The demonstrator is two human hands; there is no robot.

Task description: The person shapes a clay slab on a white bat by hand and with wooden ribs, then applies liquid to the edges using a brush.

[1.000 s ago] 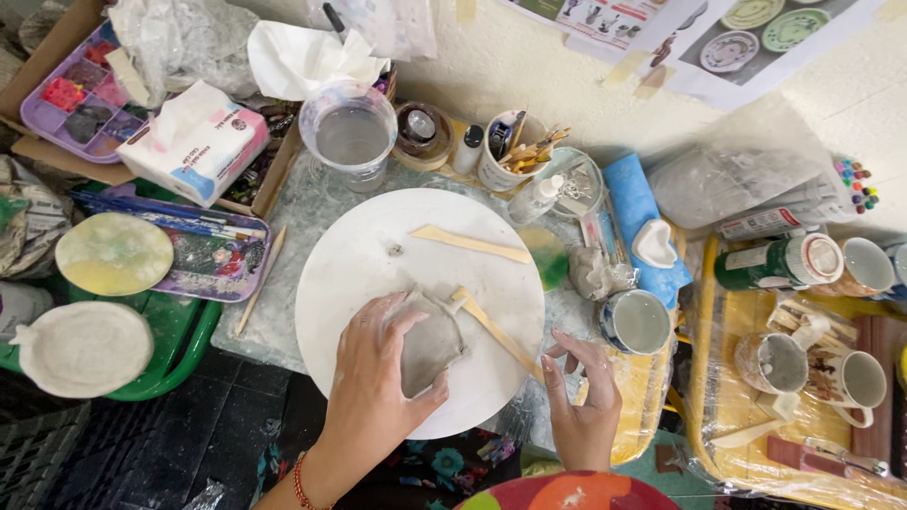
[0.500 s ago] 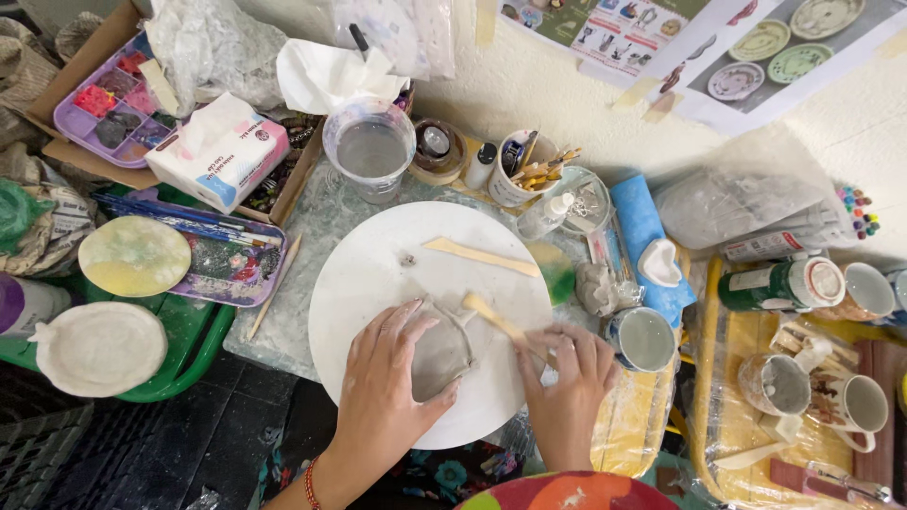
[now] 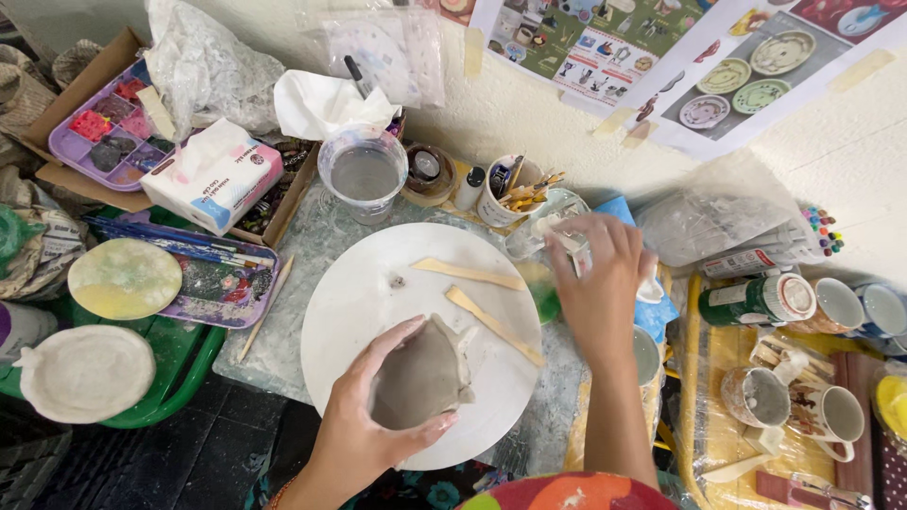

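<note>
My left hand [image 3: 359,425] cups a grey clay piece [image 3: 425,373] that rests on a round white board [image 3: 378,283]. Two flat wooden sticks [image 3: 491,323] lie on the board beside the clay. My right hand [image 3: 597,283] is lifted over the board's right edge, fingers curled near a small clear container [image 3: 534,236]; motion blur hides whether it holds anything. A white cup of wooden tools [image 3: 510,194] stands just behind it.
A clear tub of cloudy water [image 3: 364,175] and a tissue box [image 3: 213,175] stand at the back. A purple paint tray [image 3: 99,137] and brush tray [image 3: 203,269] lie left, with pale discs [image 3: 123,279]. Mugs [image 3: 836,307] and a green can [image 3: 751,300] crowd the right.
My right hand has left the clay and the stick and moved up and right toward the containers. The left hand keeps cupping the clay, which now shows more.
</note>
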